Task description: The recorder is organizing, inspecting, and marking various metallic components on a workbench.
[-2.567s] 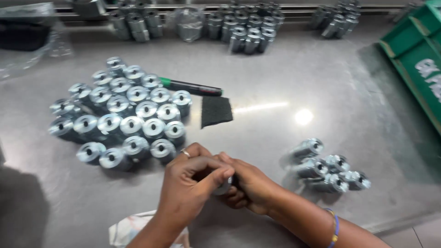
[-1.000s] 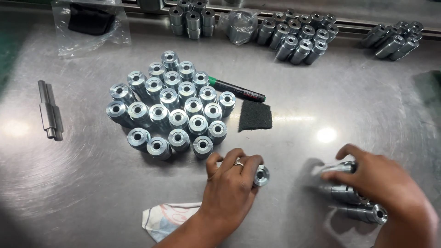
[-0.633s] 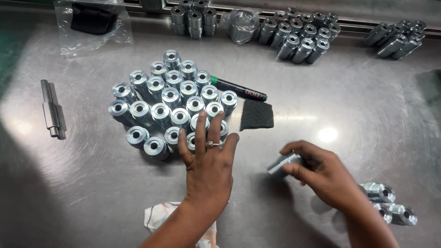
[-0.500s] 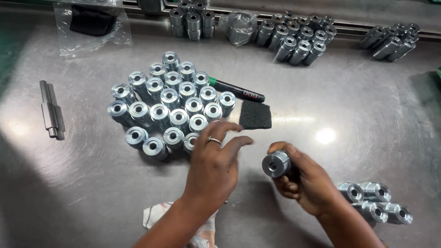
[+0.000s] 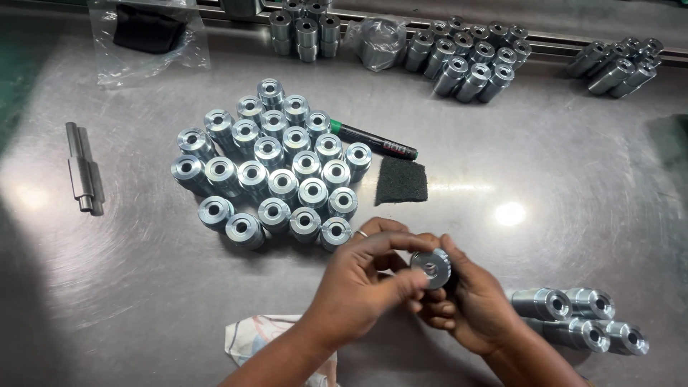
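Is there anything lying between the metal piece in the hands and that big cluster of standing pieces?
Nothing visible. Both hands, left hand and right hand, hold the metal piece; only bare table separates it from the cluster.

Bright overhead glare (sharp focus), dark left corners
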